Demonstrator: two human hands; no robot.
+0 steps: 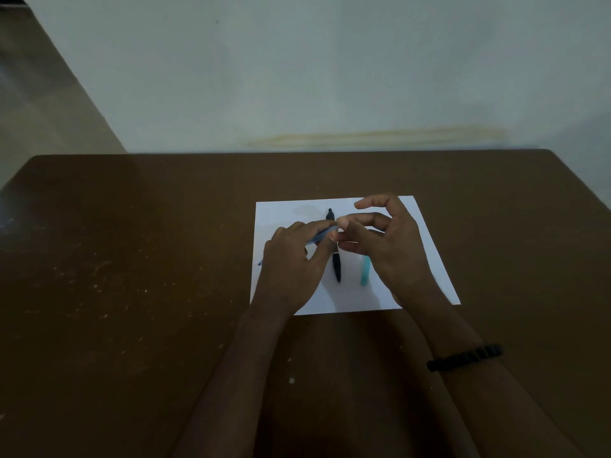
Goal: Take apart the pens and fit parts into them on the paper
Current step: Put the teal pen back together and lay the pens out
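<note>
A white sheet of paper [426,256] lies on the brown table. Above it my left hand [291,259] grips a blue pen [319,238] that slants from lower left to upper right; its tip pokes out at the hand's left side. The thumb and fingers of my right hand [383,246] pinch the pen's upper right end. A black pen [336,264] lies upright on the paper between my hands, partly hidden by my fingers. A teal pen part [365,274] rests on the paper under my right hand.
The brown table [132,259] spreads wide to the left and right of the paper, its far edge against a pale wall. A black beaded bracelet [466,357] is on my right wrist.
</note>
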